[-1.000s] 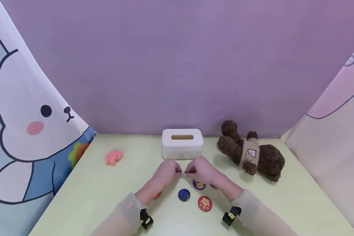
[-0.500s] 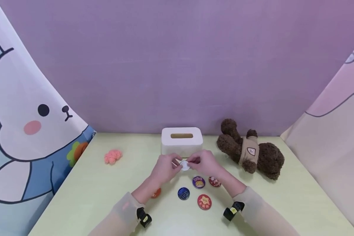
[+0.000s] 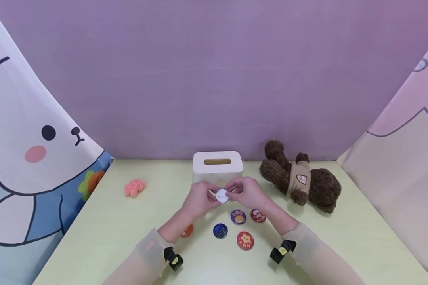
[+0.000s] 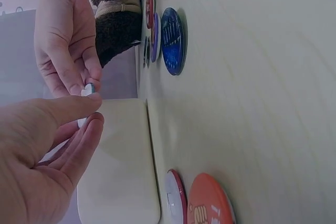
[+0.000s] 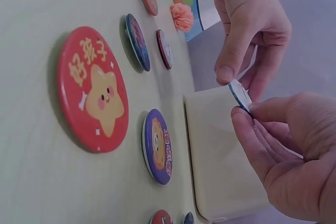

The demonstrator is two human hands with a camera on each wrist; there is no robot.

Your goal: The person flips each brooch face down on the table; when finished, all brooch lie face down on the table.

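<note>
Both hands meet in front of the tissue box and hold a round button badge [image 3: 222, 196] above the table. Its white back is turned up toward the head camera, and a dark edge shows in the right wrist view. My left hand [image 3: 198, 199] pinches one side of it between thumb and fingers. The opposite side is pinched by my right hand [image 3: 249, 193]. Below lie a blue badge [image 3: 220, 230], a purple badge [image 3: 238, 217], a red star badge [image 3: 245, 240] and another red badge [image 3: 258, 215]. An orange badge [image 3: 187, 230] is partly covered by the left forearm.
The white tissue box [image 3: 217, 168] stands just behind the hands. A brown plush bear [image 3: 299, 178] lies at the back right, a pink fluffy piece [image 3: 134, 188] at the back left. One face-down badge [image 4: 176, 198] rests beside the orange one in the left wrist view.
Both hands have risen and moved back toward the tissue box. The held badge, barely visible between the fingertips earlier, now shows its white back to the head camera.
</note>
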